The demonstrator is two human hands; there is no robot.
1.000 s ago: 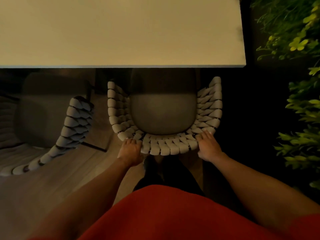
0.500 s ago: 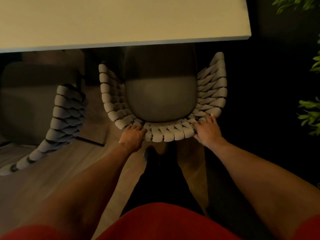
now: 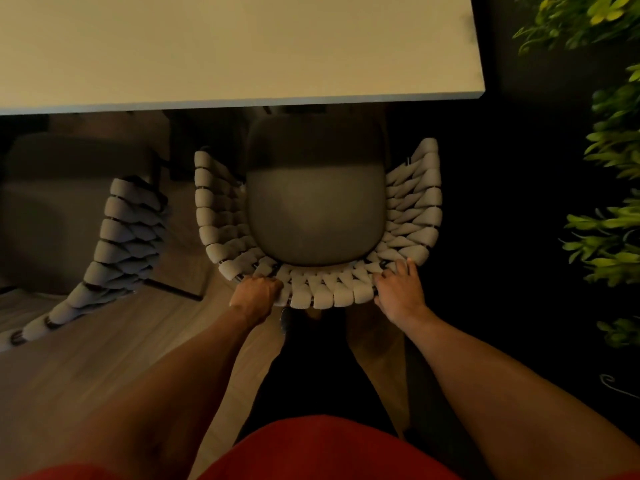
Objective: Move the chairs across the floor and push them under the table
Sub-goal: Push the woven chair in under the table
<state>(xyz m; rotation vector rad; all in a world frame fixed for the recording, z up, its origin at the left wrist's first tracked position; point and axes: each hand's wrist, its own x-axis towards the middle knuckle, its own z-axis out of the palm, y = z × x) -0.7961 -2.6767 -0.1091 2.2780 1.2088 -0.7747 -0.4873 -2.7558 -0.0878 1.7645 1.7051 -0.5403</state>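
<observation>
Chair (image 3: 315, 216) barely shifted under table (image 3: 242, 46) | left hand (image 3: 256, 296) grips backrest (image 3: 322, 292) | right hand (image 3: 398, 292) presses, fingers spread

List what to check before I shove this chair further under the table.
1. Left hand grips the chair backrest: ok.
2. Right hand on the backrest, fingers laid over the weave: ok.
3. Seat front lined up under the table edge: ok.
4. Chair fully tucked in: not ok, most of the seat shows.
5. Gap to the second chair on the left: ok, apart.
6. Chair legs free under the table: cannot tell, too dark.
</observation>
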